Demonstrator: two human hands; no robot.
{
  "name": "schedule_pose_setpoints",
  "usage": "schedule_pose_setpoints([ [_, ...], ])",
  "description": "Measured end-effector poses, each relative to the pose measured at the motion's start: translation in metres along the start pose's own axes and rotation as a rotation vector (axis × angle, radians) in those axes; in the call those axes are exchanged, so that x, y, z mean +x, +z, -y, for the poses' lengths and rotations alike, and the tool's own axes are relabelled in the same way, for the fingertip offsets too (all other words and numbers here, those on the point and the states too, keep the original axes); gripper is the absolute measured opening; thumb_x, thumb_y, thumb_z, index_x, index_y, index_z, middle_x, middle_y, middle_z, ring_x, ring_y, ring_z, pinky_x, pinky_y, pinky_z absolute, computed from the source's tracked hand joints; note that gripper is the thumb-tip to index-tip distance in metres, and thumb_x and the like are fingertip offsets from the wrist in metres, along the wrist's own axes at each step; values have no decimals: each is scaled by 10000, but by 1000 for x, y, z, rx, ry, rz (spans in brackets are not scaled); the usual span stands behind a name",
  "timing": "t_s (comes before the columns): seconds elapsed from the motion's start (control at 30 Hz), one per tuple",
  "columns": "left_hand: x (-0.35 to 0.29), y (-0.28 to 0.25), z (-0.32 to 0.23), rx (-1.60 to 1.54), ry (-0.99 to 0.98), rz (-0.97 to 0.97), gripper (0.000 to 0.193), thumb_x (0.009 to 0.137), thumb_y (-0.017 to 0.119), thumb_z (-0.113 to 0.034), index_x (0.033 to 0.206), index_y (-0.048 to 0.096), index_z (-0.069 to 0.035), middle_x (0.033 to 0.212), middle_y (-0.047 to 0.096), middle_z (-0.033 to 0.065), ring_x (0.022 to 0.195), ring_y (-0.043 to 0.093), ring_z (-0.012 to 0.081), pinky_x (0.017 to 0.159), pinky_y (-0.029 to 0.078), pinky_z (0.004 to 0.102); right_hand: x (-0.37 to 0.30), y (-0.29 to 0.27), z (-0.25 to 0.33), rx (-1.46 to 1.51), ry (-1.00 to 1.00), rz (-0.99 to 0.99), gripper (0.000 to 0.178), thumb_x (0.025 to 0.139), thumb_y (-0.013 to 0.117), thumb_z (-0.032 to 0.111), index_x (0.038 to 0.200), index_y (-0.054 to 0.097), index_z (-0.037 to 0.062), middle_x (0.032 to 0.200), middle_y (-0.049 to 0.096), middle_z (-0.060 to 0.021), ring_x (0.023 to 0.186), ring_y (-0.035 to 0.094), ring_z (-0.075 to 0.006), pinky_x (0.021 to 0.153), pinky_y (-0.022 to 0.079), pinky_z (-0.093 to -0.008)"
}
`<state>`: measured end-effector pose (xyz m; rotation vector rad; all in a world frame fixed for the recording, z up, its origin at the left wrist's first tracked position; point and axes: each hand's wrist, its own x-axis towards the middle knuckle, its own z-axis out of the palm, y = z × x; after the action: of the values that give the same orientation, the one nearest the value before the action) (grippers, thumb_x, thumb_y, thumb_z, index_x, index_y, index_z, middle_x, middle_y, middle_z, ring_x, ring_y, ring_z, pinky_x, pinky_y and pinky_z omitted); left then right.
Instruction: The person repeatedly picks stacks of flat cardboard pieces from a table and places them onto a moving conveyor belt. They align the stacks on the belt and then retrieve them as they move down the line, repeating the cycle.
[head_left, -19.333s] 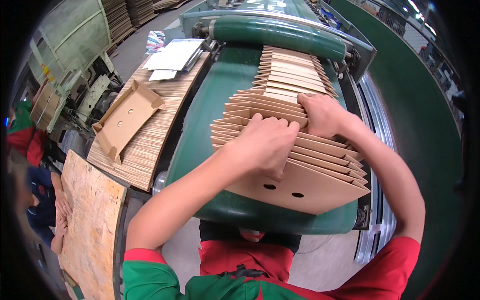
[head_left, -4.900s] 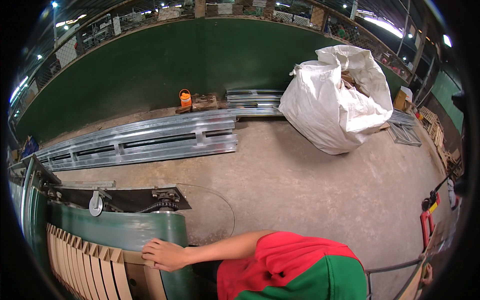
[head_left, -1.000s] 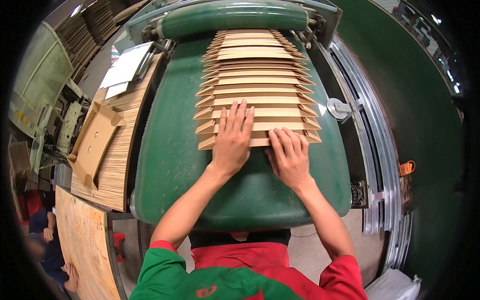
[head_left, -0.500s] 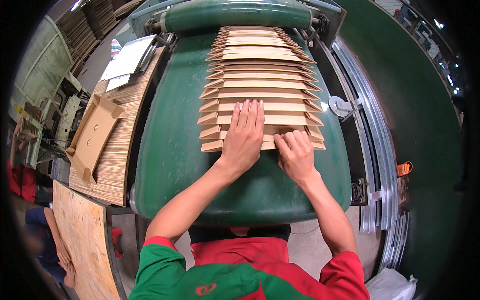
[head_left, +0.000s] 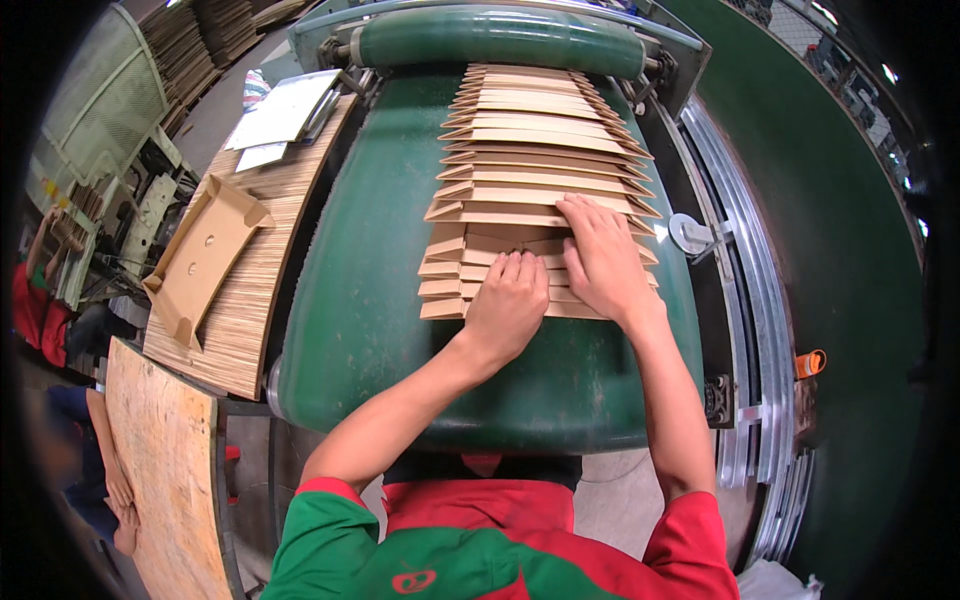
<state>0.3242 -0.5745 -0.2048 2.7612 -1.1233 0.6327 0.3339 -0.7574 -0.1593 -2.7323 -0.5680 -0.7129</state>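
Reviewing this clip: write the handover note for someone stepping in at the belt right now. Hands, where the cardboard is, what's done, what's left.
Left hand: flat, palm down on the nearest folded cardboard blanks.
Right hand: flat on the same row, slightly further up.
Blanks: one overlapping row along the green conveyor belt, running up to the roller.
Done: nothing lifted; neither hand grips.
Left: whole row remains on the belt. An opened tray lies on the side stack to the left.

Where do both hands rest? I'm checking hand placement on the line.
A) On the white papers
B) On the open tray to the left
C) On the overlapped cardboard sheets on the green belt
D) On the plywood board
C: the left hand and right hand lie flat on the near end of the cardboard sheets on the green belt.
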Motion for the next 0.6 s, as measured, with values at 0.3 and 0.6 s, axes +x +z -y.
schedule_pose_setpoints([
  [0.3,-10,10,-6,-24,-6,30,505,808,640,-12,1295,635,119,1303,674,262,1252,645,371,1147,459,467,35,14,-3,-83,116,189,356,1009,594,261,1209,544,-29,737,704,-233,764,690,-461,729,542,-577],
  [0.6,-22,-10,-16,-64,-15,23,487,829,635,-48,1285,638,123,1302,664,274,1257,642,369,1145,453,466,45,1,13,-94,272,280,752,1064,540,487,1555,413,-68,767,718,-236,793,715,-456,781,553,-564],
])
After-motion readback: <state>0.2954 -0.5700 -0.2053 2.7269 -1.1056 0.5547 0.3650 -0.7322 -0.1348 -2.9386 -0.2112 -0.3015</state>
